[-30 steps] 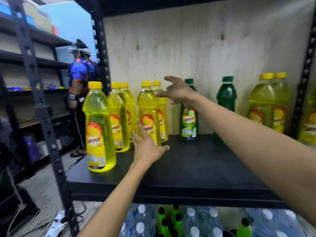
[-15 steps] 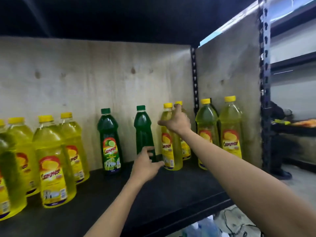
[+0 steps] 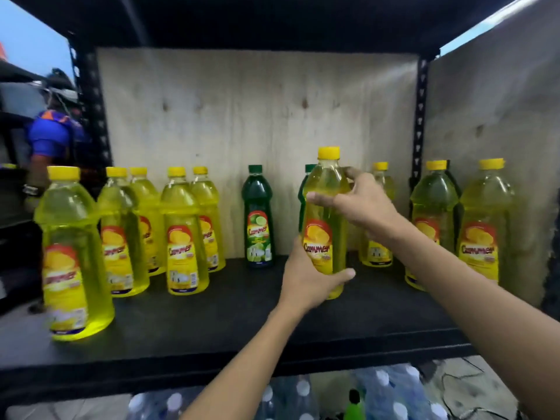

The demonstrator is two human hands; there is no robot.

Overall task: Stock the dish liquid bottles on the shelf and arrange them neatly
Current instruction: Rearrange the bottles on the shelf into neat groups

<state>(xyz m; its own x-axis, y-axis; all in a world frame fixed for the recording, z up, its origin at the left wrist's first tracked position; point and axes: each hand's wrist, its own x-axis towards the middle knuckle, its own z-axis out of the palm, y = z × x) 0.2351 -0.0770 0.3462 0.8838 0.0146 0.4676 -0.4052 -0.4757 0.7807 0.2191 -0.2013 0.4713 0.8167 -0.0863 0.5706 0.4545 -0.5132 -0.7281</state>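
Observation:
A yellow dish liquid bottle (image 3: 326, 219) is held upright just above the black shelf (image 3: 236, 310), right of centre. My left hand (image 3: 306, 277) grips its lower body and my right hand (image 3: 360, 198) grips its shoulder. Behind it a green bottle (image 3: 301, 195) is mostly hidden. Another green bottle (image 3: 257, 219) stands at the back centre. Several yellow bottles (image 3: 181, 234) stand at the left, and the nearest one (image 3: 71, 256) sits at the front left. One yellow bottle (image 3: 380, 213) stands behind my right hand, and two more yellow ones (image 3: 481, 225) stand at the far right.
A plywood panel (image 3: 257, 116) backs the shelf and another closes its right side. Black steel posts (image 3: 91, 110) frame it. Capped bottles (image 3: 303, 395) fill the level below. A person in a blue shirt (image 3: 51, 137) stands beyond the left post.
My view swung back to the left. Both hands have taken hold of a yellow bottle from the right group and brought it forward and off the shelf surface.

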